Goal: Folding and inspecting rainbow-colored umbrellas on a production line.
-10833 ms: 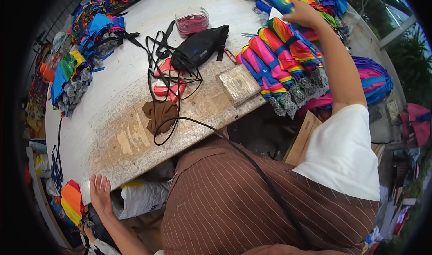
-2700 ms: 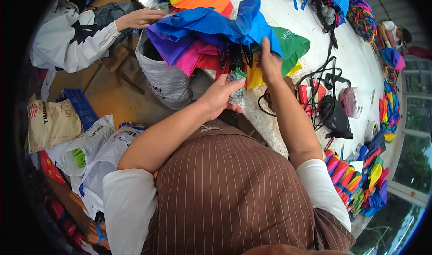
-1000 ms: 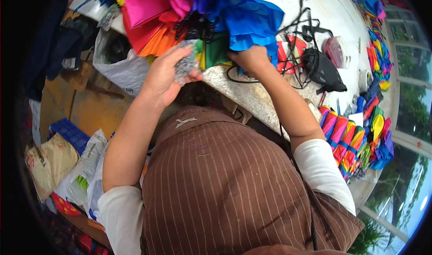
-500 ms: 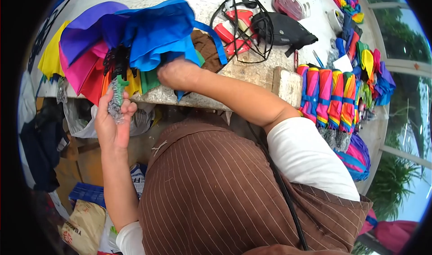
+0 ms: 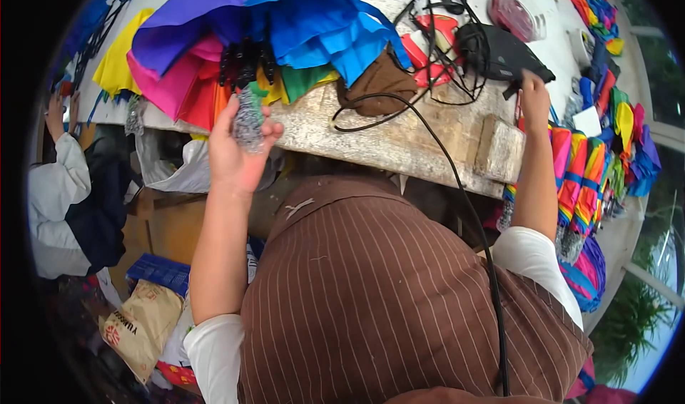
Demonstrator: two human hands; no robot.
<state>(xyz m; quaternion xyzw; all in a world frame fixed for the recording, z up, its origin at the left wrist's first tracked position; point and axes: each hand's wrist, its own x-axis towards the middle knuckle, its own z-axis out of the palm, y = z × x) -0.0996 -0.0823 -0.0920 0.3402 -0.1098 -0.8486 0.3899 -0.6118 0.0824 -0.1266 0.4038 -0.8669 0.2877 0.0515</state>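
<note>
My left hand (image 5: 241,154) is closed round the plastic-wrapped handle of a rainbow folding umbrella (image 5: 300,26). Its loose, half-furled canopy spreads over the table edge in purple, pink, red, yellow, green and blue, and black ribs show just above the handle. Far to the right, my right hand (image 5: 535,101) is at the lower end of a black pouch (image 5: 503,58), beside a thin red tool (image 5: 519,111). Its fingers look curled together, and what they hold, if anything, is hidden.
Tangled black cords (image 5: 446,44) lie over red-and-white objects (image 5: 428,47). A wooden block (image 5: 499,149) sits at the worn table's (image 5: 399,147) front edge. Rolled rainbow umbrellas (image 5: 578,176) stand at right. A brown paper bag (image 5: 143,325) is below; another person's sleeve (image 5: 61,197) shows at left.
My right hand has left the umbrella's blue canopy and moved right to the black pouch. My left hand keeps its hold on the handle. The view has shifted, and another person shows at left.
</note>
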